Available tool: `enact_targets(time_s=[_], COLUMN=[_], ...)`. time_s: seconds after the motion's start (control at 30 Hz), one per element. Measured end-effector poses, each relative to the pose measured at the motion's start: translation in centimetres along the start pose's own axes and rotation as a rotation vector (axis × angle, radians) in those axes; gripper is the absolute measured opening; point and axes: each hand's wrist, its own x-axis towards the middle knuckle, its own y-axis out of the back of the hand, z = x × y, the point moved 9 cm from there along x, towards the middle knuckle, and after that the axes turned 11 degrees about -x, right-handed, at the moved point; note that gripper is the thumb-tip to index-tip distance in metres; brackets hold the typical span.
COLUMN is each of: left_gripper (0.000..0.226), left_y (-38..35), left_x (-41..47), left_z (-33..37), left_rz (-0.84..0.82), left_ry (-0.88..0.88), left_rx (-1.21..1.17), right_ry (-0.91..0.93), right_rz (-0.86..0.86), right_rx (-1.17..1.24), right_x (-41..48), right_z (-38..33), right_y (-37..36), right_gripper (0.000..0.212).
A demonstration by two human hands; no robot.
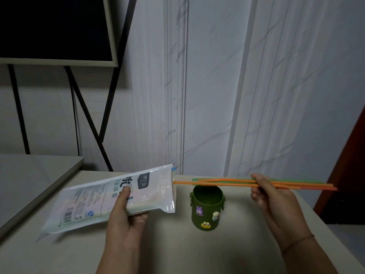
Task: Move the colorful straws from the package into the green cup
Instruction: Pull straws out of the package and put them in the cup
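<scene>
My left hand [126, 212] grips a clear plastic straw package [110, 196] with printed text, held tilted above the table, its open end pointing right. A blue straw tip [173, 169] pokes out at its top corner. My right hand [270, 196] pinches a bundle of orange and green straws [227, 182], held level and fully outside the package, just above the green cup. The green cup [207, 208] stands upright on the table between my hands, with small cartoon stickers on its front. Its inside looks empty.
The beige table [177, 250] runs to a white marbled wall. A lower grey surface [33, 175] adjoins it at the left. A dark screen on a black metal stand [57, 28] rises at the back left. A dark red panel [347, 165] stands at the right edge.
</scene>
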Motion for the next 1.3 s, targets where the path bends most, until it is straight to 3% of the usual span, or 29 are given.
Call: enact_targets(time_s=[0.4,0.87,1.13,1.3], left_gripper=[0.039,0.038,0.040,0.038], left_y=[0.0,-0.4,-0.5,-0.5], left_x=[-0.1,-0.7,-1.3,-1.6], left_z=[-0.6,-2.0,-4.1,-4.8], left_rz=[-0.005,-0.034,-0.050,-0.056], left_ry=[0.012,0.036,0.082,0.095], left_rx=[-0.006,0.010,0.040,0.057], right_ry=[0.048,0.082,0.071,0.005], right_rz=[0.097,-0.173,-0.023,-0.043], right_rx=[-0.109,-0.471,-0.376,-0.236], right_x=[0.7,1.6,2.5,2.4], right_z=[-1.5,0.1,2.5,3.5], right_y=[3.9,-3.6,-3.0,-3.2], right_gripper=[0.007,0.009,0.019,0.016])
